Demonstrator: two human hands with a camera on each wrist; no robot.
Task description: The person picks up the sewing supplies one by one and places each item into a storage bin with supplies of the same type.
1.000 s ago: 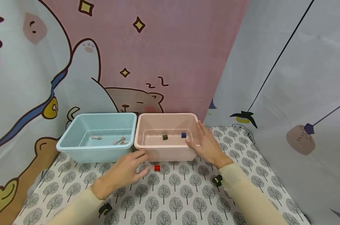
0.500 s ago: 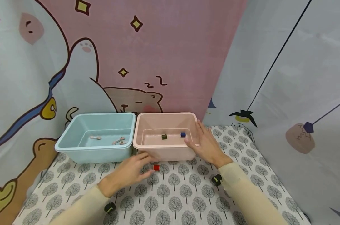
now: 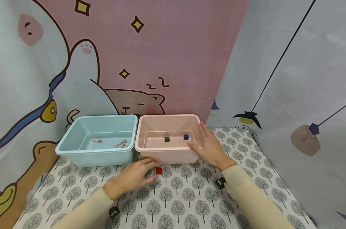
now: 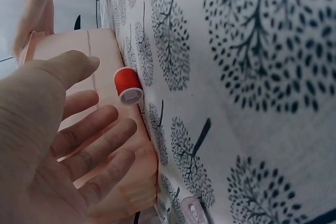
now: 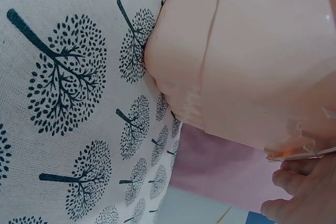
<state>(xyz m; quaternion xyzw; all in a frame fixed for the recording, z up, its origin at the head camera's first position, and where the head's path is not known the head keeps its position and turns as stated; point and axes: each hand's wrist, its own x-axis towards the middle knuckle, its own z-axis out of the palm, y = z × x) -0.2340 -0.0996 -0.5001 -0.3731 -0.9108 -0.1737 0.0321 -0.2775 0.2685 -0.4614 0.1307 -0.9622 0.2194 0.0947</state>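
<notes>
A red thread spool lies on the cloth at the front foot of the pink bin. My left hand is just left of it, fingers loosely spread; in the left wrist view a gap separates thumb and fingertips from the spool. My right hand holds the bin's right rim, thumb over the inside and fingers along the outside. In the right wrist view several fingertips show under the rim; the thumb is hidden. Inside the pink bin lie a dark green spool and a blue spool.
A light blue bin stands against the pink bin's left side, holding several small pale pink pieces. A pale looped object lies on the tree-print cloth in the left wrist view. Printed curtains rise behind and right.
My left hand has moved right and slightly forward, closer to the red spool. My right hand keeps its place on the pink bin. The head view has shifted slightly.
</notes>
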